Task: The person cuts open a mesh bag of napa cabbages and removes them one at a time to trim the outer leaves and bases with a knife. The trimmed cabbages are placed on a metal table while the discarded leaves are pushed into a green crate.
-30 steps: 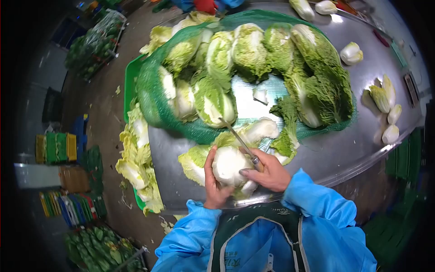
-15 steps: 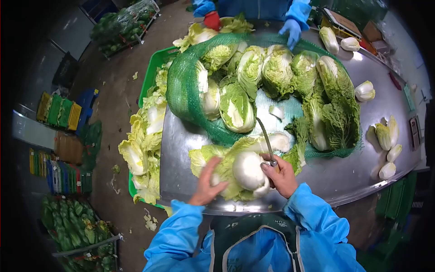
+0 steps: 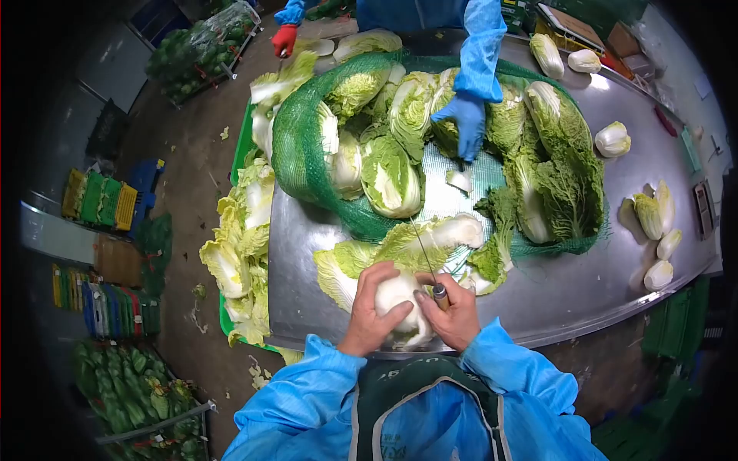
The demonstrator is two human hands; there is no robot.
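Note:
At the table's near edge stands a cabbage [image 3: 400, 298] with its white base up. My left hand [image 3: 377, 311] is wrapped round its left side. My right hand [image 3: 450, 307] grips a knife [image 3: 439, 293], its thin blade pointing away, with fingers also against the cabbage's right side. Loose leaves [image 3: 338, 269] lie behind and left of the cabbage. Beyond them a green mesh bag [image 3: 307, 154] lies open with several cabbages [image 3: 390, 177] in it.
Across the metal table [image 3: 615, 200] a co-worker's blue-gloved hand [image 3: 465, 123] reaches into the mesh; the red-gloved hand [image 3: 284, 40] is at far left. Small cabbages [image 3: 613, 140] lie to the right. A green crate [image 3: 244, 146] of leaves stands left.
My left hand has closed onto the cabbage, which now sits lower and further left. The co-worker's blue glove has moved down into the mesh, the red one left.

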